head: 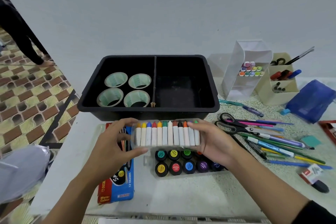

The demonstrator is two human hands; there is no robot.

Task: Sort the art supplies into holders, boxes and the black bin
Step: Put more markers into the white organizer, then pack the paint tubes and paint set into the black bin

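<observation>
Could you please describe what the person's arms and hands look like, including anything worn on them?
Both hands are bare: the left hand and the right hand show no gloves, rings or watch. The left forearm is uncovered as far as the frame's edge. On the right, a black sleeve begins near the elbow, at the lower right corner.

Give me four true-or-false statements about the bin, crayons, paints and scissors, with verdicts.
1. The left hand and the right hand both hold the crayon pack. True.
2. The tape rolls sit in the bin's right compartment. False: they sit in the left one.
3. The paint pots stand on the table, outside the bin. True.
4. The scissors lie inside the bin. False: they lie on the table, right of it.
</observation>
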